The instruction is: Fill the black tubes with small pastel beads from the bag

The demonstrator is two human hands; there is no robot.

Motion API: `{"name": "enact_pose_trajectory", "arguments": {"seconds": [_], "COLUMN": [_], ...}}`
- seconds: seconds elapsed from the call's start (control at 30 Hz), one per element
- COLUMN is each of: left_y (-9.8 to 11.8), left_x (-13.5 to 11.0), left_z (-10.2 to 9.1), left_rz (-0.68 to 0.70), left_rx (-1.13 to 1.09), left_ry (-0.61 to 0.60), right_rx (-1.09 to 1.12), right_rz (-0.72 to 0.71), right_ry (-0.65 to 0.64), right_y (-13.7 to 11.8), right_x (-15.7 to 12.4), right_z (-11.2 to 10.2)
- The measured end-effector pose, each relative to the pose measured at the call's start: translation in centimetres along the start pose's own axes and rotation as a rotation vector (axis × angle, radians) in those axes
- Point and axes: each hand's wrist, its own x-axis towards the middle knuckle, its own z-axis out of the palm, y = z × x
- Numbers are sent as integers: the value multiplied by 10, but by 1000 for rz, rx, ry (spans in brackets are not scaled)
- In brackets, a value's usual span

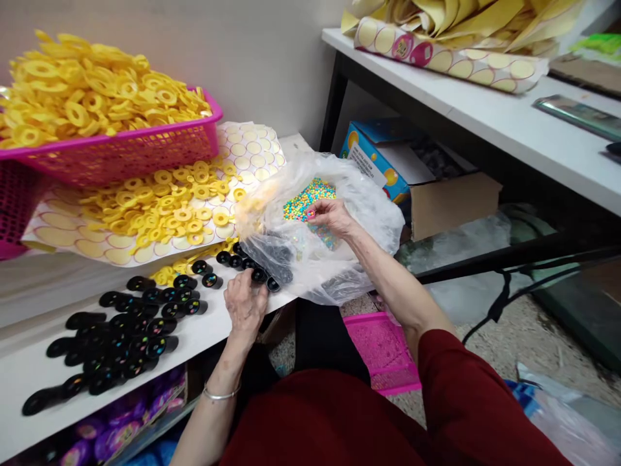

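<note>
My left hand [246, 303] rests on the white shelf edge, fingers curled onto a small black round piece [259, 275] at the end of a row of such pieces. My right hand [331, 215] reaches into a clear plastic bag [369, 213] full of tiny pastel beads [305, 197] and pinches a few of them between thumb and fingers. Many black round pieces [121, 343] with coloured beads inside lie spread on the white shelf [204, 333] to the left.
A pink basket [121, 152] heaped with yellow rings stands at the back left, with more yellow rings [165, 207] loose on a sticker sheet. A cardboard box [436, 194] sits under the white table [485, 110] on the right. Another pink basket [383, 349] lies on the floor.
</note>
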Motion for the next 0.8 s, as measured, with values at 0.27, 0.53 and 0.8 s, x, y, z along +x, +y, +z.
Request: {"name": "enact_pose_trajectory", "arguments": {"seconds": [0.27,0.53,0.8], "left_y": [4,79,112], "left_x": [6,104,127], "left_z": [-18,-26,6], "left_rz": [107,29,47], "left_rx": [-149,-423,-499], "left_ry": [291,-43,-153], "right_rx": [43,-357,-1535], "right_rz": [-58,-290,-597], "right_ry": [-68,-261,-291], "right_y": [-17,-60,-89], "right_x": [-15,-28,-38], "right_z": [10,27,34]}}
